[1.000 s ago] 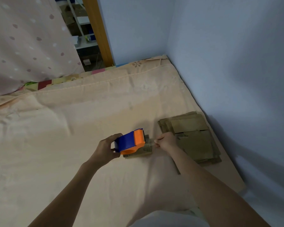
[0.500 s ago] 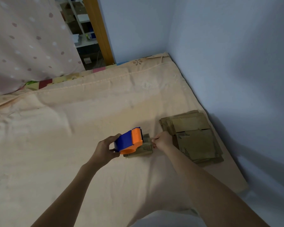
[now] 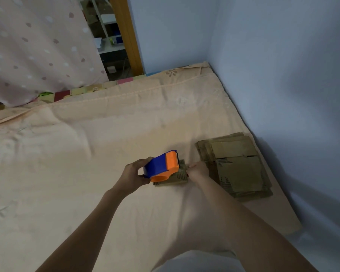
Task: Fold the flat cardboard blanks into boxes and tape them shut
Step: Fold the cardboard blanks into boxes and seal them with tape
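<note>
Small folded box (image 3: 175,178) lies between the hands; left hand (image 3: 133,174) clasps tape dispenser (image 3: 162,165) atop it; right hand (image 3: 197,170) pinched at box's right edge, contents indiscernible; tape would run left-right.

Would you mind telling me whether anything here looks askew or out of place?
Only the stack of flat cardboard blanks by the wall: its sheets are fanned and offset, edges not aligned. The tape dispenser and small box look fine.
</note>
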Motion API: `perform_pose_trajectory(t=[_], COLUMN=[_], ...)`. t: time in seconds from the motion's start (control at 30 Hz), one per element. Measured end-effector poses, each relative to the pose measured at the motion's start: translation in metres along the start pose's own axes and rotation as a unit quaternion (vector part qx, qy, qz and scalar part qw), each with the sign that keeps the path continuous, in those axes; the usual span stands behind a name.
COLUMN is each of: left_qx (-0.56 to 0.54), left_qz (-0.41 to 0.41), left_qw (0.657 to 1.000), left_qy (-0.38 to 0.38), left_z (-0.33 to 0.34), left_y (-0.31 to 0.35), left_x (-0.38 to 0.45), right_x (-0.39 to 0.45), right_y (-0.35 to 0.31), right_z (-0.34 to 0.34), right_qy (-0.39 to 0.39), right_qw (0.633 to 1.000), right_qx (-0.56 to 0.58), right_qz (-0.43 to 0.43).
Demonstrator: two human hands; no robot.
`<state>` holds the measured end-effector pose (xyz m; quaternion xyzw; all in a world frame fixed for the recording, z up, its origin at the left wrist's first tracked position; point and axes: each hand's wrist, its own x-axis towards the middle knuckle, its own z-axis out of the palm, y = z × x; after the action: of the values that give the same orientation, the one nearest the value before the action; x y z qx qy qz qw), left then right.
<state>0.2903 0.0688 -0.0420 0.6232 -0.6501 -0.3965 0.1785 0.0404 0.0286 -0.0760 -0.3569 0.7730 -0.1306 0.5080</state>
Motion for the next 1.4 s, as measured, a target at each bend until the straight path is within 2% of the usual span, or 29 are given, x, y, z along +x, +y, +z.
perform_pose_trajectory(t=[0.17,0.27,0.37,0.57,0.77,0.9,1.13,1.4], left_qx=[-0.011,-0.030,-0.029,-0.026,0.053,0.101,0.144,0.188], left_qz=[-0.007,-0.011,-0.008,0.011,0.055,0.096,0.095,0.128], left_qw=[1.000,0.999,0.999,1.000,0.997,0.990,0.981,0.970], left_qy=[0.008,0.011,0.012,0.009,-0.012,-0.025,-0.084,-0.087], left_z=[-0.002,-0.001,0.002,0.000,-0.016,-0.018,-0.026,-0.038], left_y=[0.003,0.003,0.002,0.007,0.018,0.019,0.017,0.017], left_x=[-0.001,-0.001,-0.001,-0.001,0.001,-0.001,0.008,0.011], right_x=[-0.007,-0.013,-0.025,-0.025,-0.022,-0.021,-0.015,-0.010], right_y=[0.005,0.006,0.005,0.004,0.000,-0.004,-0.010,-0.013], right_z=[-0.002,0.001,0.010,0.015,0.011,0.008,0.004,0.008], right_qy=[0.028,0.068,0.058,0.039,0.013,0.001,-0.003,0.010], right_qw=[0.998,0.995,0.989,0.995,0.997,0.999,0.999,0.999], right_qx=[0.049,0.001,-0.031,0.025,0.060,0.045,0.036,0.007], right_qz=[0.005,-0.078,-0.129,-0.088,-0.052,-0.026,0.032,0.032])
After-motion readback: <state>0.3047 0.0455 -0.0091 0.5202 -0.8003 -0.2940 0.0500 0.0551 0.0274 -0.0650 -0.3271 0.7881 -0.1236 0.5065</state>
